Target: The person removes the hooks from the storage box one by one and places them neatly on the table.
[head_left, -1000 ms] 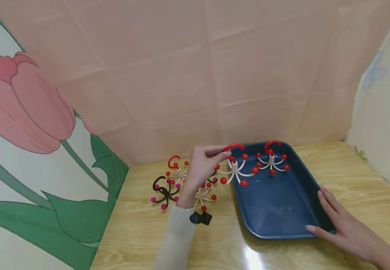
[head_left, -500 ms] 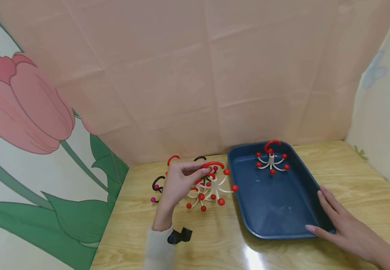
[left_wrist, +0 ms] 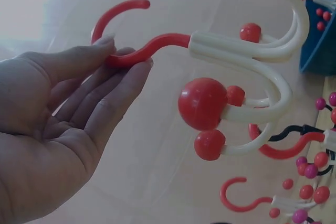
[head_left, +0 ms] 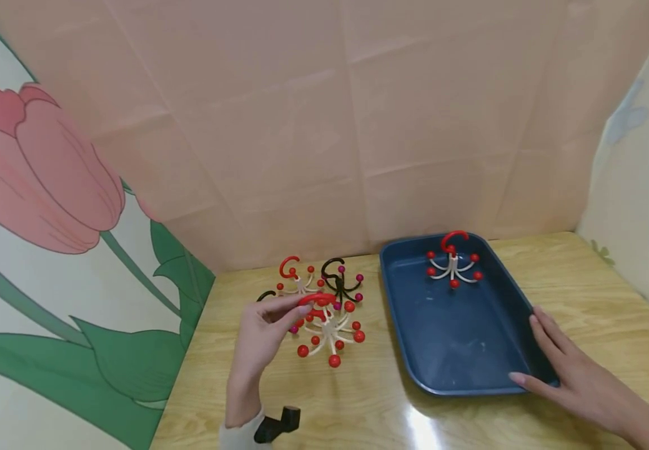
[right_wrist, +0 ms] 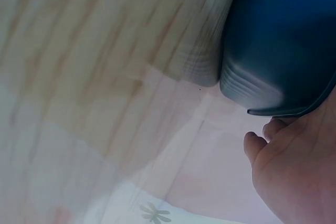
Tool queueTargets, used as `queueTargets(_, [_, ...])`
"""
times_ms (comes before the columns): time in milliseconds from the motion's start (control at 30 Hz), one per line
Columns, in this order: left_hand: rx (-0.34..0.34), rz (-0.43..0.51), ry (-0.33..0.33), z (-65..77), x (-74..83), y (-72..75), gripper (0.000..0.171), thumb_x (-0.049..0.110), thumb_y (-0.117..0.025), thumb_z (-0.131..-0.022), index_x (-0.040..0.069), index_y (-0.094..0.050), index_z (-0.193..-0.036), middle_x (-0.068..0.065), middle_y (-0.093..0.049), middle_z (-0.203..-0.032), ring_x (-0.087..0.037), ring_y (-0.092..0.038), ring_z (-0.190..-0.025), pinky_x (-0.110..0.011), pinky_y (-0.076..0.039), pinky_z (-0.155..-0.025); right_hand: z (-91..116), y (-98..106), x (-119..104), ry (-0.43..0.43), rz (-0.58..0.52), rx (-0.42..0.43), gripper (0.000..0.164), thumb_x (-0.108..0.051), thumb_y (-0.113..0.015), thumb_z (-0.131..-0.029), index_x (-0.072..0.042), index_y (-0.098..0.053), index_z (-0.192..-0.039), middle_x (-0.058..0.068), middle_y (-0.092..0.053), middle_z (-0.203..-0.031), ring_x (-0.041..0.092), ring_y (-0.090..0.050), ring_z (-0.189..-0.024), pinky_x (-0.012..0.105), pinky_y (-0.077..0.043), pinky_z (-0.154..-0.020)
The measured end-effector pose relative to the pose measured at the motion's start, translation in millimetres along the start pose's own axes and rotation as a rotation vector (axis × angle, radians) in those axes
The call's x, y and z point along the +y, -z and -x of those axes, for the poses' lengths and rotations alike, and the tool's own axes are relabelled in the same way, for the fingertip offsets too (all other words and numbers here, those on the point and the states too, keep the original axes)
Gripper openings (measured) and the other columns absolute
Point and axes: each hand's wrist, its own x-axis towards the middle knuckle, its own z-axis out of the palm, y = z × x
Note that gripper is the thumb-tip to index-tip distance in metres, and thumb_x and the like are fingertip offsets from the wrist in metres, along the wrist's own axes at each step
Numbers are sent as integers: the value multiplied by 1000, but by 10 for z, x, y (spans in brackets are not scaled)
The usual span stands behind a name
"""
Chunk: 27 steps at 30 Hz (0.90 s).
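Observation:
My left hand [head_left: 259,337] pinches the red hook of a hook hanger [left_wrist: 220,48] between thumb and fingers. White curved arms tipped with red balls spread below that hook. In the head view the held hanger overlaps another white one on the table. Behind it are a white-and-red hanger [head_left: 300,285] and a black hanger [head_left: 340,285] with magenta balls; a second black hanger [head_left: 267,294] is mostly hidden by my left hand. At the near right corner of a dark blue tray [head_left: 400,340], my right hand [head_left: 577,381] holds the rim, thumb over the front edge, fingers along the side.
One white hanger with a red hook [head_left: 452,265] stands at the far end of the tray. The wooden table [head_left: 375,412] meets a pinkish sheet [head_left: 358,156] at the back. A tulip-printed panel [head_left: 65,175] borders the left side.
My left hand has carried the white-and-red hanger from over the tray's left edge leftward and down toward the other hangers. My right hand has stayed at the tray.

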Motion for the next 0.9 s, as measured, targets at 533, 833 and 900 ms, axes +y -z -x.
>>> queueTargets(533, [120, 51, 134, 356, -481, 96, 20, 15, -85, -89, 11, -84, -109, -12, -83, -103, -15, -79, -86, -28, -64, -78, 5, -18, 38, -22, -45, -34, 113, -47, -73, -98, -13, 9, -168, 2, 22, -177, 30, 19, -163, 3, 24, -99])
queueTargets(833, [191, 59, 206, 435, -717, 75, 24, 12, -85, -88, 9, -83, -112, -12, -82, -110, -13, -79, -90, -26, -64, -81, -13, -16, 51, -14, -36, -18, 114, -47, -74, -97, -14, 7, -169, 2, 21, -177, 27, 18, -163, -2, 21, -93])
queueTargets(900, [201, 66, 211, 434, -771, 59, 24, 9, -85, -88, 8, -83, -111, -13, -82, -108, -14, -80, -90, -28, -64, -81, -16, -17, 49, -11, -33, -15, 114, -48, -74, -97, -14, 7, -169, 2, 21, -177, 26, 18, -163, -2, 21, -93])
